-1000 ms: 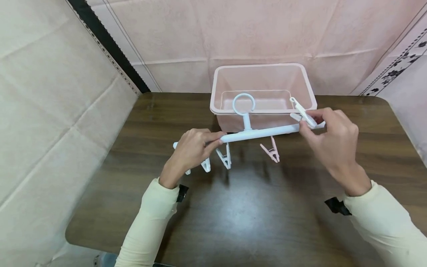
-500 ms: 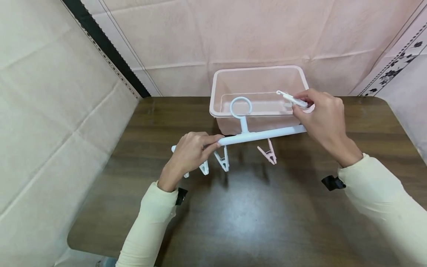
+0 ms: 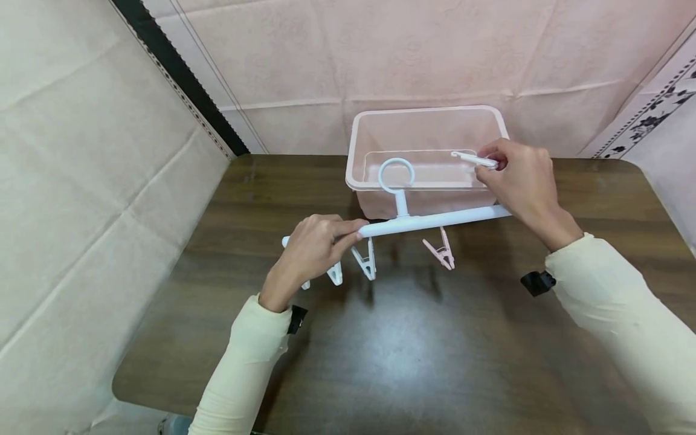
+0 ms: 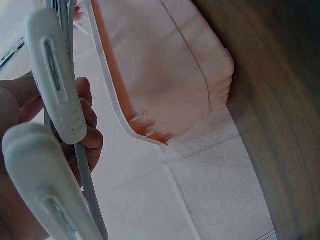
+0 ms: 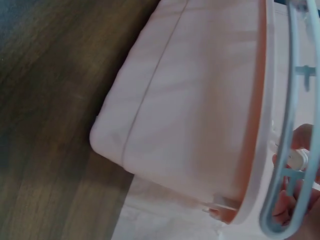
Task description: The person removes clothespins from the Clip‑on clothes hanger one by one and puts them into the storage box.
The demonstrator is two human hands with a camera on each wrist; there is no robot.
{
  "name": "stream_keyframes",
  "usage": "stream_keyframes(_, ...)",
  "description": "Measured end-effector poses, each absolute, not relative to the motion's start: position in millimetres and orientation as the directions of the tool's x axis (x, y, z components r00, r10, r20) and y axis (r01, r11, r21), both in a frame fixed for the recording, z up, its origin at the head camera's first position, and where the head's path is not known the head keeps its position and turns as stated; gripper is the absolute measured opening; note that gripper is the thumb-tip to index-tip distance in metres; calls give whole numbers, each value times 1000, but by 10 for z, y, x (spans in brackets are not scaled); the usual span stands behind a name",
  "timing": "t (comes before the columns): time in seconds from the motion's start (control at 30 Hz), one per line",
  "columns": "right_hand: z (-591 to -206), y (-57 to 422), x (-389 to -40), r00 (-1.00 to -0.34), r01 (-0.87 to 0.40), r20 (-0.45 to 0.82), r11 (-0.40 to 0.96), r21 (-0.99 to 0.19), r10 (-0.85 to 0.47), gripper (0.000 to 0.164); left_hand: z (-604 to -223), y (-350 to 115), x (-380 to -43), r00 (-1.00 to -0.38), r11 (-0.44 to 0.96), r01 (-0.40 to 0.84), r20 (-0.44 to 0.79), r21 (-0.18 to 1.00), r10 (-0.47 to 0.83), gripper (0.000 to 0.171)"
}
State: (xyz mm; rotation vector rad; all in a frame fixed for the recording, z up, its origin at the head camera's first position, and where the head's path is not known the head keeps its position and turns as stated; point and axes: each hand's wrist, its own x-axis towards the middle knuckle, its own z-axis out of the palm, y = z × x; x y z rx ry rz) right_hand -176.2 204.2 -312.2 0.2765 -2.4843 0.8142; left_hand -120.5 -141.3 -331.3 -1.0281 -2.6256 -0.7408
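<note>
My left hand (image 3: 318,244) grips a pale blue clip hanger (image 3: 435,220) by the left part of its bar, hook upward. Below the bar hang a pink clothespin (image 3: 443,251) and several pale ones, among them one white clothespin (image 3: 367,263) beside my left fingers. My right hand (image 3: 524,184) pinches a loose white clothespin (image 3: 473,159) between thumb and fingers, over the pink bin's right side. That hand covers the bar's right end. In the right wrist view, the rounded hanger end (image 5: 280,200) passes in front of my fingers. Two white clothespins (image 4: 55,75) fill the left wrist view's left side.
Behind the hanger, a pink plastic bin (image 3: 380,202) stands at the back edge of the brown wooden table (image 3: 348,356). Pale cloth (image 3: 435,54) hangs behind it and along the left side.
My right hand has carried the white clothespin up and left, from the bar's right end to over the bin, and has tipped it flatter. The left hand and hanger have stayed nearly still.
</note>
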Motion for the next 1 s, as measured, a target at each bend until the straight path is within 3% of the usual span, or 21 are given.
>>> stream_keyframes(0.2,-3173,2078,-1795,-889,-296,457,808,-510,-37,16,-3307,-1401,-1215,-723,631,690,381,354,576,24)
stream_keyframes(0.53,-3211,2085,-1838,-884,-304,464,814,-494,-49,16,-3329,-1403,-1217,-735,641,677,367,362,570,25)
stream_keyframes(1.0,-3184,2098,-1816,-868,-311,497,803,-508,-22,28,-3341,-1402,-1218,-732,635,680,373,367,570,24)
